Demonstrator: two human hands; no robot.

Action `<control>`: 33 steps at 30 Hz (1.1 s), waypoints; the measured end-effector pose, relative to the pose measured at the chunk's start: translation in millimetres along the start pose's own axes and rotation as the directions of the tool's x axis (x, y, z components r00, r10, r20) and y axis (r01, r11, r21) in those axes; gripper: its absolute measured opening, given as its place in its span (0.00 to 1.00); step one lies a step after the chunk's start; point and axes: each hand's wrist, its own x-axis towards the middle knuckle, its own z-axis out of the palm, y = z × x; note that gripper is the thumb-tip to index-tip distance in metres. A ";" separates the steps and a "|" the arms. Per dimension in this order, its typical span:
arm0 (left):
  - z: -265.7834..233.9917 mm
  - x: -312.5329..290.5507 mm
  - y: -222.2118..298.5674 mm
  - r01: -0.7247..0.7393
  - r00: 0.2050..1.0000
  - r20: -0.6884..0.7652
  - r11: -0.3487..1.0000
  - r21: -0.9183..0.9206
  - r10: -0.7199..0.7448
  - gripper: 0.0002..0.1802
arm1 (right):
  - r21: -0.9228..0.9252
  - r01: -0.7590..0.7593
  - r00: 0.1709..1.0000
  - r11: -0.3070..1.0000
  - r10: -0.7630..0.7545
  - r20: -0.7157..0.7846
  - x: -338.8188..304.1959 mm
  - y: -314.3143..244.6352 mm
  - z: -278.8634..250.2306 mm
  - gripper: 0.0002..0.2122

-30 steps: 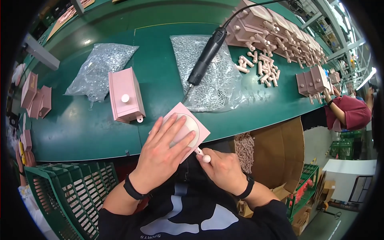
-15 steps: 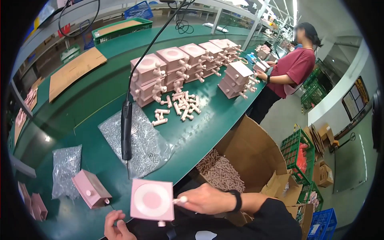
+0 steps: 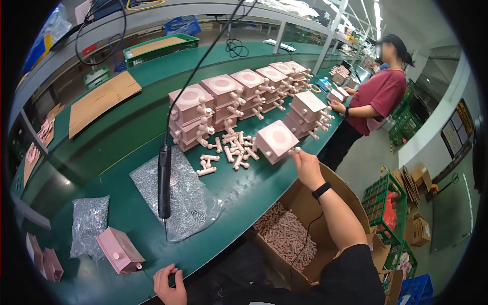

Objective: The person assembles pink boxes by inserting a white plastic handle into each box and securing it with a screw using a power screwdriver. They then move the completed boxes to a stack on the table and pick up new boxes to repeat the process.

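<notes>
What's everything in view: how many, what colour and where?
Bench: one, green, centre
Stacked boxes: many, pink, back and right
Held box: one, pink, right of centre
Knobbed box: one, pink, lower left
Other pieces: several, pink, far left
Loose handles: many, pink, mid-bench
Bags: two, clear, silver-filled, left and centre
Driver tool: one, black, over centre bag
Carton: one, brown, below bench
Small parts: many, pink, inside carton
Cardboard sheet: one, brown, upper left
Crates: several, green or blue, right and upper left
Co-worker: one, red top, upper right
Left hand: one, bare, at bench edge
Right hand: one, bare, grip on crank handle
</notes>
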 end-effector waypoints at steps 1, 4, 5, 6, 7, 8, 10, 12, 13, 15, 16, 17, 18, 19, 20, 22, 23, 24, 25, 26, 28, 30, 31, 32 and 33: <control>1.1 -0.5 1.0 -0.006 1.000 0.001 1.000 0.006 0.006 0.10 | -0.025 -0.048 0.999 0.999 0.048 0.006 5.6 13.2 4.9 0.11; 1.5 -0.7 -4.2 -0.046 0.999 -0.018 0.999 0.027 0.046 0.10 | -0.003 -0.083 0.997 0.997 0.083 -0.006 15.7 41.3 22.8 0.11; 0.1 -1.9 -7.6 -0.060 0.998 -0.025 0.997 0.039 0.061 0.11 | 0.007 -0.100 0.995 0.995 0.100 -0.006 19.9 48.8 32.1 0.11; -2.7 -3.0 -9.0 -0.028 0.998 -0.051 0.998 0.060 0.031 0.11 | 0.032 -0.105 0.994 0.994 0.105 -0.014 23.7 58.1 42.3 0.11; -5.8 0.8 -11.3 -0.061 0.997 -0.039 0.997 0.057 0.063 0.11 | 0.063 -0.104 0.994 0.993 0.106 -0.018 27.6 66.2 51.5 0.12; -14.5 -1.1 -12.8 -0.065 0.997 -0.041 0.995 0.077 0.069 0.11 | 0.069 -0.130 0.991 0.989 0.129 0.025 31.1 58.7 58.0 0.11; -13.8 4.6 -6.9 -0.061 0.998 -0.032 0.997 0.046 0.063 0.11 | -0.233 0.216 0.976 0.948 -0.211 0.050 28.9 110.2 53.3 0.11; -18.4 6.5 -7.0 -0.052 0.999 0.008 0.999 0.005 0.052 0.12 | -0.318 0.288 0.957 0.903 -0.265 0.115 24.0 89.9 41.0 0.12; -16.2 8.4 -7.7 -0.069 0.997 0.023 0.996 -0.048 0.071 0.11 | 0.207 -0.305 0.952 0.930 0.299 0.062 12.9 49.1 18.0 0.17; -31.9 15.2 -3.7 -0.090 0.996 -0.025 0.994 -0.064 0.089 0.10 | -0.133 0.009 0.927 0.991 -0.059 -0.371 -0.1 127.9 13.3 0.20; -45.2 10.5 0.9 -0.112 0.991 -0.082 0.991 -0.072 0.106 0.09 | -0.102 0.005 0.922 0.995 -0.044 -0.385 -0.5 96.0 20.3 0.16; -58.2 6.5 5.9 -0.142 0.983 -0.132 0.986 -0.082 0.131 0.07 | -0.078 -0.007 0.916 0.997 -0.025 -0.400 -11.8 63.9 23.7 0.12; -72.8 4.5 11.0 -0.194 0.970 -0.169 0.975 -0.105 0.175 0.06 | -0.045 0.022 0.921 0.999 -0.037 -0.387 -23.8 13.1 20.9 0.12; -87.9 6.5 13.7 -0.186 0.968 -0.186 0.979 -0.085 0.168 0.06 | -0.015 0.088 0.952 0.996 -0.089 -0.294 -36.1 -43.9 14.4 0.12; -105.4 9.7 16.5 -0.214 0.937 -0.288 0.976 -0.024 0.199 0.04 | 0.016 0.147 0.969 0.989 -0.141 -0.204 -49.4 -83.6 10.2 0.12; -127.9 20.4 11.4 -0.190 0.866 -0.471 0.982 0.002 0.168 0.05 | 0.239 0.019 1.000 0.971 -0.021 0.008 -73.4 -113.8 22.5 0.13; -136.4 26.9 0.3 -0.136 0.825 -0.557 0.990 -0.035 0.093 0.06 | 0.236 -0.006 0.988 0.972 -0.031 0.152 -84.5 -131.7 26.5 0.12; -146.9 39.2 -6.4 -0.074 0.749 -0.662 0.987 -0.143 -0.039 0.08 | 0.228 -0.031 0.955 0.973 -0.038 0.293 -95.6 -147.4 30.4 0.12; -157.9 56.3 -16.1 -0.035 0.655 -0.735 0.965 -0.261 -0.176 0.10 | 0.283 -0.013 0.917 0.959 -0.101 0.385 -106.5 -158.4 38.4 0.12; -173.4 72.1 -34.8 -0.061 0.574 -0.773 0.928 -0.368 -0.269 0.12 | 0.347 0.002 0.863 0.938 -0.177 0.474 -117.0 -169.3 46.8 0.12; -203.5 98.4 -79.7 -0.147 0.466 -0.721 0.759 -0.634 -0.512 0.18 | 0.464 0.210 0.735 0.861 -0.452 0.506 -135.0 -198.3 59.6 0.12; -230.6 119.8 -119.7 -0.218 0.426 -0.564 0.525 -0.823 -0.708 0.26 | 0.457 0.348 0.692 0.818 -0.553 0.464 -149.1 -222.6 64.7 0.11; -247.3 127.5 -139.2 -0.240 0.393 -0.511 0.451 -0.860 -0.765 0.31 | 0.445 0.477 0.629 0.758 -0.648 0.429 -151.6 -229.8 67.1 0.10; -262.6 136.2 -160.7 -0.248 0.389 -0.519 0.456 -0.855 -0.761 0.31 | 0.450 0.483 0.626 0.751 -0.655 0.422 -152.1 -231.2 69.5 0.10; -278.0 144.8 -187.7 -0.241 0.339 -0.475 0.413 -0.878 -0.812 0.37 | 0.472 0.446 0.658 0.760 -0.636 0.403 -153.6 -231.1 73.7 0.09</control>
